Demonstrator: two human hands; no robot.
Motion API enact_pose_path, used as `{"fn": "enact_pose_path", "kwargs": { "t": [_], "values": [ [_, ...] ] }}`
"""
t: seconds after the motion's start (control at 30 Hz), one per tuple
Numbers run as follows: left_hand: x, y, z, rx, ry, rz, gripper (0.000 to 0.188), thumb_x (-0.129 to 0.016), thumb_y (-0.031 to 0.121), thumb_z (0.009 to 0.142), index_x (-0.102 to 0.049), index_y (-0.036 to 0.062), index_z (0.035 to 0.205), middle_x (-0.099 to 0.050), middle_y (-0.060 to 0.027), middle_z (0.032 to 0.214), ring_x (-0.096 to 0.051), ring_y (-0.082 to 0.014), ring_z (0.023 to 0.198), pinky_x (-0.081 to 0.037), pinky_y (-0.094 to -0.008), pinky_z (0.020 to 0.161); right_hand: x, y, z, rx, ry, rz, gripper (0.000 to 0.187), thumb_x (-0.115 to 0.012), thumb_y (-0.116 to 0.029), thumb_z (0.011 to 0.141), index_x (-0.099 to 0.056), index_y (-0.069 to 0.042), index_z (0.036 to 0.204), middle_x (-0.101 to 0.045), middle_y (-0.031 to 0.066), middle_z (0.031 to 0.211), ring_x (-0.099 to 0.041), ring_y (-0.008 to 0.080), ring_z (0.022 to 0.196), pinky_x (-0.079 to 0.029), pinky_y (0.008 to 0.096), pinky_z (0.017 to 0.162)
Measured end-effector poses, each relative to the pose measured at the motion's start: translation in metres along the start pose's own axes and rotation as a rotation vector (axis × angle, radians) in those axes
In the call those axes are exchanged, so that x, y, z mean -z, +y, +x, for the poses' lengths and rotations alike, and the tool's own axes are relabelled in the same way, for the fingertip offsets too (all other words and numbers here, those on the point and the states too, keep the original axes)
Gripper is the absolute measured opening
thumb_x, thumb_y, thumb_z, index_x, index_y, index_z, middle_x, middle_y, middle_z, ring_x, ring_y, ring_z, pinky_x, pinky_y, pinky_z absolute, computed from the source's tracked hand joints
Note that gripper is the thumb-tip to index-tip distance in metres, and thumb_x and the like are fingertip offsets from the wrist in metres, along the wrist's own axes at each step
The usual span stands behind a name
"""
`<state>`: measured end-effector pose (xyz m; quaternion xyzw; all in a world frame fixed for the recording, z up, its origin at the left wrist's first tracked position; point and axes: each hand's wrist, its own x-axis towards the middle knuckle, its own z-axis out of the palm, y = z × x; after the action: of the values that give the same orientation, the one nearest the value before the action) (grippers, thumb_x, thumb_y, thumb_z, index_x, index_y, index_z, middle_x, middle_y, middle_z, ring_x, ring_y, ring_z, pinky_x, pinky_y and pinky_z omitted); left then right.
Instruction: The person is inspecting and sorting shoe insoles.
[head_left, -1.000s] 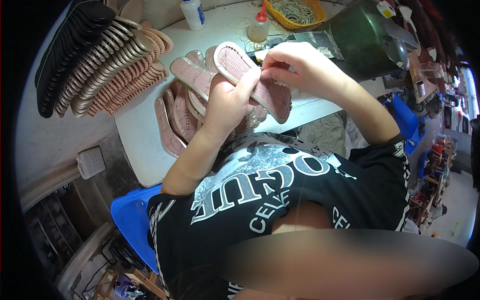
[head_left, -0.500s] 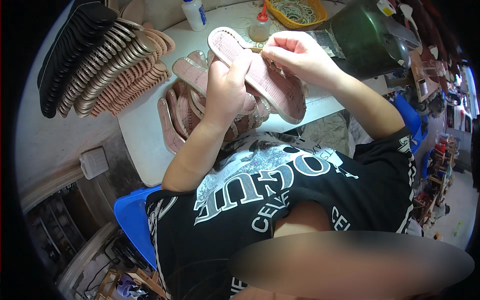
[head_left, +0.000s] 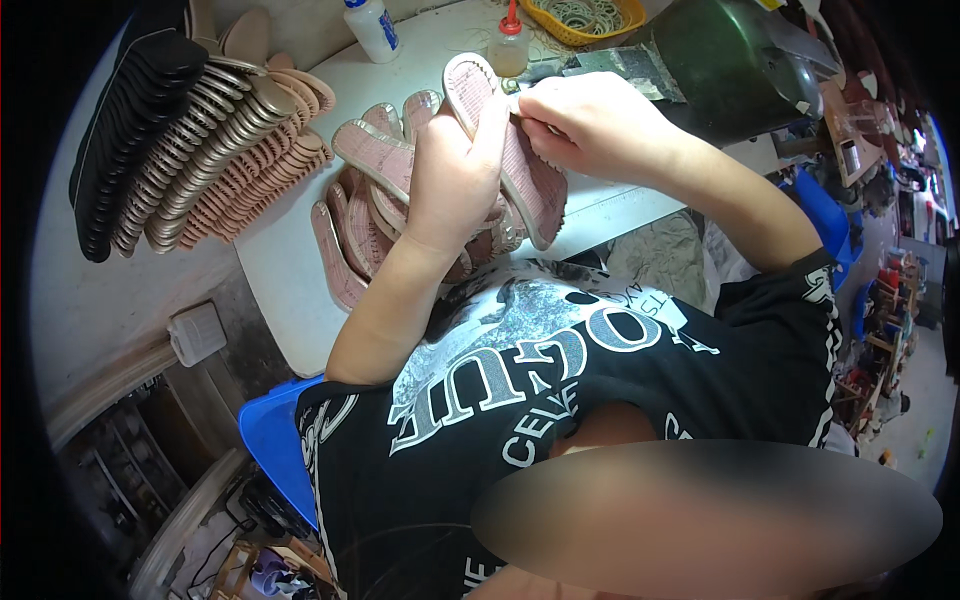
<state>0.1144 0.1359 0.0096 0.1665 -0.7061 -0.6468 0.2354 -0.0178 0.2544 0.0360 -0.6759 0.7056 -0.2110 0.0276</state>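
Observation:
My left hand (head_left: pixel 452 178) is wrapped round a pink woven shoe sole (head_left: pixel 538 192) with a pale rim, its thumb lying across the upper face. The sole is held tilted above the table, its narrow end away from me. At its right edge, my right hand (head_left: pixel 590 122) is closed, thumb and fingertips pinched together close to the left thumb. What lies in that pinch is too small to make out. Several similar pink soles (head_left: pixel 372 155) are heaped on the white table (head_left: pixel 285 285) under and left of my left hand, partly hidden by it.
Rows of black soles (head_left: pixel 135 120) and metallic and tan soles (head_left: pixel 235 140) stand at far left. Along the back are a white bottle (head_left: pixel 372 30), a red-tipped squeeze bottle (head_left: pixel 509 48) and a yellow basket (head_left: pixel 585 20) of pale bands. A dark green rounded object (head_left: pixel 730 70) sits at right.
The sole has turned more upright and its lower end has swung left. My right hand has closed more tightly and shifted slightly down at the sole's edge. The whole view has shifted a little.

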Motion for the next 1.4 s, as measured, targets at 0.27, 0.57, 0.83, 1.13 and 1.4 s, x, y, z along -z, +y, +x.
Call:
{"fn": "enact_pose_path", "kwargs": {
  "t": [0.27, 0.57, 0.83, 1.13, 1.4],
  "values": [
    [-0.001, -0.009, 0.005, 0.064, -0.084, -0.142, 0.024, -0.053, 0.015, 0.093, -0.063, -0.0062, 0.091, -0.065, -0.0062, 0.079, -0.059, -0.0104, 0.071, -0.046, -0.0259, 0.063, -0.013, 0.013, -0.012, -0.099, 0.045, 0.523, 0.010, -0.053, -0.015, 0.081, -0.056, -0.006, 0.082, -0.057, 0.0122, 0.072, -0.058, 0.0281, 0.065, -0.047, 0.0373, 0.060],
    [-0.007, -0.003, 0.002, 0.020, 0.066, -0.328, 0.015, -0.056, 0.010, 0.091, -0.053, -0.0018, 0.101, -0.061, -0.0047, 0.082, -0.058, -0.0104, 0.077, -0.048, -0.0244, 0.068, -0.013, -0.007, -0.055, -0.289, 0.178, 0.881, 0.024, -0.065, -0.023, 0.083, -0.056, -0.002, 0.092, -0.057, 0.0036, 0.078, -0.057, 0.0140, 0.073, -0.047, 0.0277, 0.067],
    [0.023, -0.026, 0.037, 0.244, -0.054, 0.345, 0.027, -0.062, 0.023, 0.089, -0.060, -0.0040, 0.087, -0.062, -0.0025, 0.069, -0.056, -0.0076, 0.060, -0.045, -0.0242, 0.054, -0.062, -0.040, -0.099, -0.586, -0.051, 1.680, 0.032, -0.056, -0.019, 0.094, -0.055, 0.002, 0.118, -0.062, 0.0033, 0.108, -0.054, 0.0074, 0.095, -0.043, 0.0257, 0.086],
    [0.033, -0.020, 0.084, 0.549, -0.348, 0.269, 0.027, -0.064, 0.021, 0.089, -0.064, -0.0060, 0.094, -0.066, -0.0076, 0.084, -0.060, -0.0086, 0.072, -0.047, -0.0208, 0.067, -0.061, -0.035, -0.102, -0.641, 0.159, 1.605, 0.031, -0.056, -0.017, 0.093, -0.056, 0.004, 0.116, -0.063, 0.0048, 0.103, -0.055, 0.0079, 0.093, -0.044, 0.0252, 0.084],
    [0.032, -0.025, 0.113, 0.481, -0.328, 0.237, 0.034, -0.070, 0.032, 0.081, -0.068, -0.0015, 0.084, -0.066, -0.0053, 0.073, -0.057, -0.0072, 0.060, -0.044, -0.0199, 0.056, -0.068, -0.026, -0.079, -0.741, 0.292, 1.657, 0.029, -0.057, -0.019, 0.092, -0.059, 0.004, 0.110, -0.063, 0.0044, 0.098, -0.056, 0.0076, 0.089, -0.045, 0.0246, 0.080]
  ]
}}
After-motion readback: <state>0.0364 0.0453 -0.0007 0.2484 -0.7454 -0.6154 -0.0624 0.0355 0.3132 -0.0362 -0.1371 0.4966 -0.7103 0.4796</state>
